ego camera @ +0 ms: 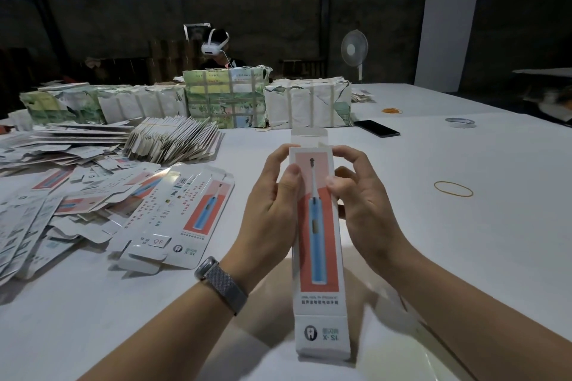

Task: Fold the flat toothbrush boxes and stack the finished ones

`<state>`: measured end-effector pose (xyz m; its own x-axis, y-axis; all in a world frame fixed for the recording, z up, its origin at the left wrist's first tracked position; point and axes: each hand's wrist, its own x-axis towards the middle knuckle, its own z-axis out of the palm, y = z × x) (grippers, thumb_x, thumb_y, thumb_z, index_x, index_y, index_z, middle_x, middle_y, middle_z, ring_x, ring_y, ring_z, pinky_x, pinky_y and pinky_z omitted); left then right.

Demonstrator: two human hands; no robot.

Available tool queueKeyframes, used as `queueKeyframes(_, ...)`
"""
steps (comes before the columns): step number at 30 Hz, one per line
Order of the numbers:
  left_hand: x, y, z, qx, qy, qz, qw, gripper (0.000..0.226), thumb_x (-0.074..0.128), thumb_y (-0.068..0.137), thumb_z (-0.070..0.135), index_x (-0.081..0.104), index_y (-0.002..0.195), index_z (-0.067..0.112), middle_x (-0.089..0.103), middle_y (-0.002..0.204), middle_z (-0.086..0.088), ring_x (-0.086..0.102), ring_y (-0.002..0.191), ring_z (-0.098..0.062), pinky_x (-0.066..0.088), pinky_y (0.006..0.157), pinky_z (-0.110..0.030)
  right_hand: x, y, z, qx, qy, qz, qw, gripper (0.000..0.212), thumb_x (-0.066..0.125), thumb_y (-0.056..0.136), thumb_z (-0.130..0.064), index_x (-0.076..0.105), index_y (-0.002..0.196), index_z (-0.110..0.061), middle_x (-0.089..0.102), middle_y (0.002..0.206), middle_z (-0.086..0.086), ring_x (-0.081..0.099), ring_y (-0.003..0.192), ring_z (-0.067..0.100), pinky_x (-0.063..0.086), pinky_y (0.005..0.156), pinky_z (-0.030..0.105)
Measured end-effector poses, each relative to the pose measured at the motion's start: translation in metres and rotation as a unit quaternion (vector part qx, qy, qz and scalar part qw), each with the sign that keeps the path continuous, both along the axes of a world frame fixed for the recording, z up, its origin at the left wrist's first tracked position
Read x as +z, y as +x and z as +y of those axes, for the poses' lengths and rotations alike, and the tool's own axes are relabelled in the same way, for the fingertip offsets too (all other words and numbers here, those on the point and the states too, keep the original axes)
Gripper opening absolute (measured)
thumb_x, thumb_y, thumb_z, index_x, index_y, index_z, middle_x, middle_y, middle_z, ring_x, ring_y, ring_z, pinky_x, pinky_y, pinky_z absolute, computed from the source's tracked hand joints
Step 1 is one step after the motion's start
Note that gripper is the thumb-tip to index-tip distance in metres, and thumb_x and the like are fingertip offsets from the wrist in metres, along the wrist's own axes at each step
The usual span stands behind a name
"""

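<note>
Toothbrush box (318, 244) gripped by left hand (272, 195) and right hand (362, 195); far flap above thumbs untucked, easily creased if forced.

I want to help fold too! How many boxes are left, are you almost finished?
Not nearly. One box is in hand: its body is already squared up, the left hand and right hand hold its far end, and the top flap is still open. A big pile of flat boxes waits on the left of the table. I can't pick out a stack of finished ones.
</note>
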<state>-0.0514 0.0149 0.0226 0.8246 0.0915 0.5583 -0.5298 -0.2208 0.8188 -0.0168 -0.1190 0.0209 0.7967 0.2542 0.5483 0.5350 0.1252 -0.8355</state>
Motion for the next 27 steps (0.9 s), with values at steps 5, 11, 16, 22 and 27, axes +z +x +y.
queueKeyframes(5, -0.0015, -0.0011, -0.0030, -0.006, 0.037, 0.009, 0.999, 0.048, 0.040, 0.096, 0.055, 0.044, 0.138, 0.033, 0.073, 0.100, 0.020, 0.075, 0.088, -0.012, 0.063, 0.071, -0.030, 0.0065, 0.0053, -0.0083, 0.006, 0.019, 0.016, 1.000, 0.015, 0.049, 0.083, -0.030, 0.048, 0.098, -0.026, 0.069, 0.078, 0.004, 0.064, 0.069, 0.021, 0.058, 0.069, 0.037)
queueKeyframes(11, 0.0014, -0.0017, -0.0047, -0.013, 0.038, 0.022, 0.999, 0.028, 0.037, 0.097, 0.052, 0.042, 0.124, 0.048, 0.067, 0.095, 0.038, 0.073, 0.090, -0.004, 0.060, 0.067, -0.022, 0.0042, 0.0049, -0.0092, -0.007, 0.037, 0.001, 0.999, 0.017, 0.053, 0.083, -0.029, 0.051, 0.098, -0.021, 0.068, 0.082, -0.013, 0.070, 0.081, 0.017, 0.059, 0.073, 0.028)
queueKeyframes(16, 0.0014, -0.0024, -0.0023, -0.028, 0.029, 0.022, 0.999, 0.032, 0.037, 0.093, 0.051, 0.043, 0.123, 0.044, 0.071, 0.092, 0.025, 0.074, 0.086, -0.007, 0.059, 0.066, -0.021, 0.0056, 0.0029, -0.0093, -0.011, 0.061, 0.010, 0.998, 0.018, 0.059, 0.081, -0.023, 0.054, 0.098, -0.021, 0.071, 0.087, -0.012, 0.072, 0.088, 0.019, 0.058, 0.074, 0.026)
queueKeyframes(22, -0.0015, -0.0008, -0.0003, -0.034, 0.018, 0.032, 0.999, 0.036, 0.038, 0.091, 0.053, 0.031, 0.126, 0.055, 0.071, 0.086, 0.024, 0.075, 0.078, -0.009, 0.057, 0.061, -0.020, 0.0054, 0.0010, -0.0081, -0.013, 0.080, 0.015, 0.997, 0.020, 0.060, 0.082, -0.017, 0.051, 0.098, -0.025, 0.067, 0.102, 0.003, 0.070, 0.089, 0.030, 0.061, 0.076, 0.035)
queueKeyframes(27, -0.0035, 0.0033, 0.0014, -0.027, 0.029, 0.027, 0.999, 0.033, 0.038, 0.093, 0.052, 0.038, 0.125, 0.048, 0.071, 0.082, 0.019, 0.074, 0.074, -0.010, 0.056, 0.059, -0.019, 0.0054, 0.0016, -0.0068, -0.012, 0.069, 0.020, 0.997, 0.027, 0.059, 0.083, -0.020, 0.053, 0.106, -0.033, 0.068, 0.101, -0.009, 0.071, 0.091, 0.025, 0.059, 0.071, 0.026)
